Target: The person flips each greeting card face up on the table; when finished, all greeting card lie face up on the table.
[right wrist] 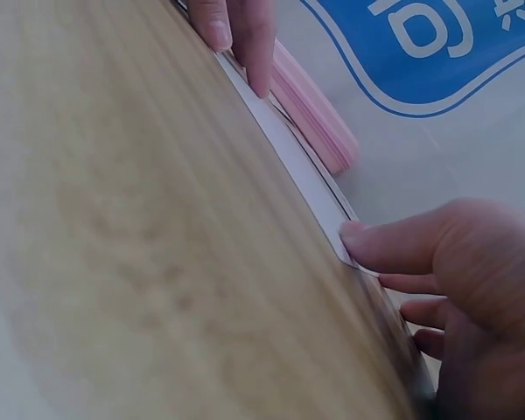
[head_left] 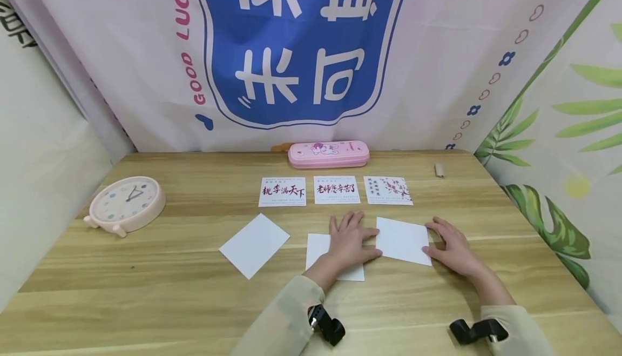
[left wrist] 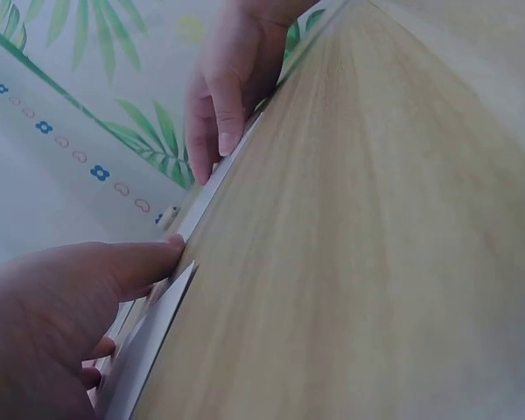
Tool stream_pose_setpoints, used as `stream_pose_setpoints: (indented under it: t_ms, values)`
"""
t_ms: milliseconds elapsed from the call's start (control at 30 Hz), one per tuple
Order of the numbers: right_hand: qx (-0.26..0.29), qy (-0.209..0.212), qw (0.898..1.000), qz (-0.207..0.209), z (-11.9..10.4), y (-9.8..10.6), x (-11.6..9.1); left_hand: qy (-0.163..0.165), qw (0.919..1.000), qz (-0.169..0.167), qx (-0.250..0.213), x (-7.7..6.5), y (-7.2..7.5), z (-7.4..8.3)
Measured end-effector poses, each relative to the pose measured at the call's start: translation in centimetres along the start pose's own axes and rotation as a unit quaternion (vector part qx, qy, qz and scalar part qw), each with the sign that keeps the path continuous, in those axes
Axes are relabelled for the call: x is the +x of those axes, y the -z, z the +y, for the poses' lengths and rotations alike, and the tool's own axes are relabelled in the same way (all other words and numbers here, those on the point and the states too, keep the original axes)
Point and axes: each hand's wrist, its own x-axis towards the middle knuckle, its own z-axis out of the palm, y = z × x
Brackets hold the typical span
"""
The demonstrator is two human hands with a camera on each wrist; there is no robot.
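Observation:
A blank white card [head_left: 402, 240] lies on the wooden table, with a hand at each short side. My left hand [head_left: 351, 240] has its fingers spread, thumb and index finger touching the card's left edge. It partly covers a second white card [head_left: 318, 248] beneath it. At the right edge, the thumb and index finger of my right hand [head_left: 454, 248] touch the card at separate spots. The right wrist view shows the right thumb on a corner of the card [right wrist: 289, 157]. Another white card [head_left: 255, 246] lies turned at an angle to the left.
Three printed cards stand in a row behind: a left one [head_left: 282, 192], a middle one [head_left: 337, 189] and a flowered one [head_left: 388, 190]. Further back is a pink pencil case [head_left: 329, 154]. A round clock [head_left: 128, 205] sits at left, a small beige piece [head_left: 439, 170] at back right.

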Motion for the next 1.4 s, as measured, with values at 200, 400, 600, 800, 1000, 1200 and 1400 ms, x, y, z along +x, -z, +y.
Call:
stream_pose_setpoints:
  t_ms: [200, 400, 600, 800, 1000, 1200, 1400]
  values:
    - [0.006, -0.019, 1.0, 0.008, -0.4, 0.0, 0.3, 0.0, 0.9999, 0.004, -0.011, 0.0, 0.0, -0.1]
    - [0.007, -0.029, 1.0, 0.007, -0.5, -0.1, 0.3, 0.004, 0.9999, -0.001, -0.012, 0.0, 0.0, -0.1]
    - [0.017, -0.029, 0.999, 0.011, -0.4, -0.3, 0.2, 0.006, 1.0, -0.006, 0.005, 0.1, -0.1, 0.0]
    - [0.059, -0.011, 0.998, 0.034, -0.5, -0.4, 0.3, 0.011, 0.9998, -0.009, 0.015, 0.2, -0.1, 0.0]
    - [0.125, 0.016, 0.991, 0.047, -0.5, -0.6, 0.4, 0.01, 0.9999, -0.007, 0.012, 0.2, -0.1, -0.1]
    - [0.142, 0.03, 0.988, 0.05, -0.8, -0.7, 0.4, 0.006, 1.0, 0.005, 0.0, 0.2, 0.0, -0.1]
    - [0.128, 0.036, 0.989, 0.072, -1.2, -0.8, 0.5, -0.001, 0.9992, 0.029, -0.027, 0.1, 0.0, -0.1]
